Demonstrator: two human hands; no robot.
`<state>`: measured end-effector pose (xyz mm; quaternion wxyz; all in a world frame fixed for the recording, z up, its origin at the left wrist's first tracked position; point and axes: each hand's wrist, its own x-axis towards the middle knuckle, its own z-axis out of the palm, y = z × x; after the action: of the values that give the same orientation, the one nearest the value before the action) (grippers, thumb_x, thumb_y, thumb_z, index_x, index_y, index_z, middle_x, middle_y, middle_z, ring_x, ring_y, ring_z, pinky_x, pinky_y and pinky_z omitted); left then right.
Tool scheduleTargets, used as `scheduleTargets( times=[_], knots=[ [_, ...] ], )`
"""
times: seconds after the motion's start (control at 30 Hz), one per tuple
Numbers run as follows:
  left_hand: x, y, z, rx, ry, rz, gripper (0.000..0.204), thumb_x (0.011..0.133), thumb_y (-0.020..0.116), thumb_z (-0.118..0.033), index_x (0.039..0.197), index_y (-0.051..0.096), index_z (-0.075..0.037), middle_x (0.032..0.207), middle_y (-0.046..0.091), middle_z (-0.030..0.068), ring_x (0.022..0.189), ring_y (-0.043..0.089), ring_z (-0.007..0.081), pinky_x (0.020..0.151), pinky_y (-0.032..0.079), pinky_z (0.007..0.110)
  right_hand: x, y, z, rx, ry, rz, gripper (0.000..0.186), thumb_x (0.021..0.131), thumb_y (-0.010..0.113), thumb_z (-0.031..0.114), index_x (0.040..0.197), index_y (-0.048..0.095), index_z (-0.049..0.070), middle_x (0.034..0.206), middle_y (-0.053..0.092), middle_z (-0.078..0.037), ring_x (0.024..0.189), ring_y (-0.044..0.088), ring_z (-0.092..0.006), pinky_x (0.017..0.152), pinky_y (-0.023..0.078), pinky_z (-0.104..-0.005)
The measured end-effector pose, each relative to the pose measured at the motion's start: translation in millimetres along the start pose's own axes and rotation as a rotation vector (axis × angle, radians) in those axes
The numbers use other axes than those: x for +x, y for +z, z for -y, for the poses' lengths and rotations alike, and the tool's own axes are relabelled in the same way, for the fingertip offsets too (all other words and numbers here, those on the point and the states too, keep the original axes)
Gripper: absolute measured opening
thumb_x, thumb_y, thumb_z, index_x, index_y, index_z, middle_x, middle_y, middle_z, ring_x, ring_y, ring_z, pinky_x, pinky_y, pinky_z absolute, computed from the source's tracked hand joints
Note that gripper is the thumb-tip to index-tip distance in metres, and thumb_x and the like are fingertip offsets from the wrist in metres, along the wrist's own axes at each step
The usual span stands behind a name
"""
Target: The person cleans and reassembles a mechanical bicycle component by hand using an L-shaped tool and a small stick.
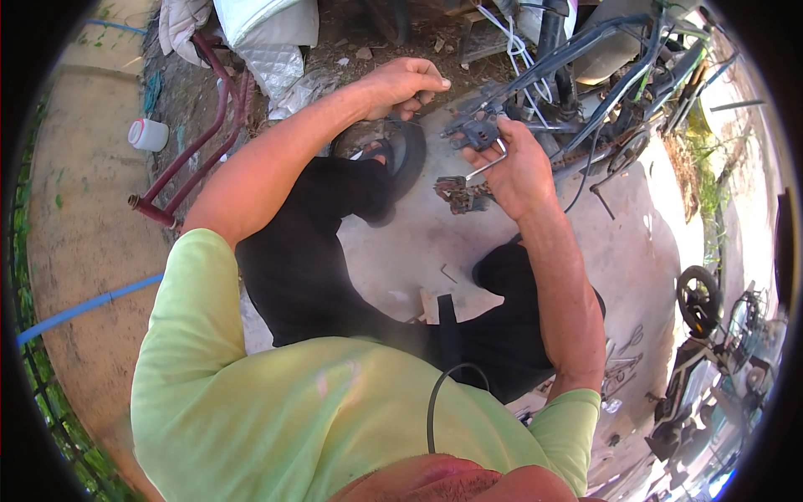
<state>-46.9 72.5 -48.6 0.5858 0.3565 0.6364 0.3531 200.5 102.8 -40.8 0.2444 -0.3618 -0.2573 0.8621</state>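
Observation:
My right hand [520,171] is closed around a silver L-shaped hex key [483,166]. Its fingertips also touch a dark mechanical part [478,134] by the frame. Just below the key hangs a rusty, greasy metal piece [458,194] beside a length of chain. My left hand [407,87] is held up to the left of that part, thumb and forefinger together and the other fingers curled. Whatever lies in those fingers is too small to make out. Dark frame tubes and cables [577,58] rise at the far right of my hands.
Another small hex key [449,273] lies on the concrete floor between my legs. Several hand tools [623,360] are scattered at right, near more bike parts [698,368]. A maroon tube frame [188,180], white container [148,135] and blue hose [92,308] are at left.

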Motion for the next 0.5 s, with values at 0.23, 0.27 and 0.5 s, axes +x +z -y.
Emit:
scheduleTargets(
  times=[0.23, 0.27, 0.5],
  knots=[
    [-16, 19, 13, 0.647, 0.381, -0.131, 0.024, 0.096, 0.071, -0.028, 0.108, 0.067, -0.007, 0.076, 0.068, 0.0086, 0.066, 0.065, 0.021, 0.063, 0.05, 0.04, 8, -5, -5, 0.029, -0.022, -0.046, 0.027, 0.102, 0.056, 0.022, 0.112, 0.059, -0.004, 0.108, 0.067, -0.015, 0.101, 0.069, -0.0289, 0.086, 0.058, -0.0433],
    [-13, 18, 16, 0.645, 0.38, -0.134, 0.024, 0.096, 0.071, -0.028, 0.108, 0.067, -0.007, 0.076, 0.068, 0.0086, 0.066, 0.065, 0.021, 0.063, 0.05, 0.04, 8, -4, -4, 0.026, -0.02, -0.044, 0.027, 0.102, 0.056, 0.022, 0.112, 0.059, -0.004, 0.108, 0.067, -0.015, 0.101, 0.069, -0.0289, 0.086, 0.058, -0.0433],
    [-11, 23, 19, 0.944, 0.502, -0.185, 0.028, 0.101, 0.063, -0.034, 0.103, 0.065, -0.006, 0.084, 0.069, 0.019, 0.083, 0.067, 0.0428, 0.07, 0.052, 0.049, 6, -3, -6, 0.016, -0.012, -0.055, 0.027, 0.102, 0.055, 0.021, 0.114, 0.059, -0.003, 0.112, 0.066, -0.014, 0.104, 0.066, -0.0266, 0.089, 0.057, -0.0446]
  ],
)
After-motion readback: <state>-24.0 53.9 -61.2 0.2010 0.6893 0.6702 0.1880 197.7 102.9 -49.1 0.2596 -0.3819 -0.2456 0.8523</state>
